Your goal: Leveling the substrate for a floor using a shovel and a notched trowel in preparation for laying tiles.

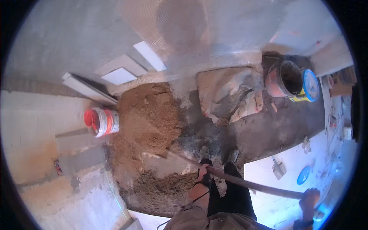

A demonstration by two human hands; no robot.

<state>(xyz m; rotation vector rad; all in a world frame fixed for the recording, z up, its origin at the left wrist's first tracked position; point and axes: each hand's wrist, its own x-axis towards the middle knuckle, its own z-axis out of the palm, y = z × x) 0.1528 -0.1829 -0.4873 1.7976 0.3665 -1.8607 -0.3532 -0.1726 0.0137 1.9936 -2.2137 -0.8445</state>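
Handle (253, 185) clamped at two spots, far end down by the sand pile (149, 115)

So I've got this long wooden handle slanting across in front of my legs. My right hand (309, 198) is wrapped around its near end, way out to my right, above the white sheet (264, 180). My left hand (203, 173) is closed around it further along, well apart from the right one. Past my left hand the pole runs on, up and to the left, and its far end sits at the lower edge of the brown sand. Can't tell what kind of head it has. Darker, wet-looking mix (161, 191) lies just below that spot, left of my feet. Crumpled paper sack (230, 96) is on the floor ahead of me, and a red-and-white bucket (109, 122) lies tipped just left of the sand.
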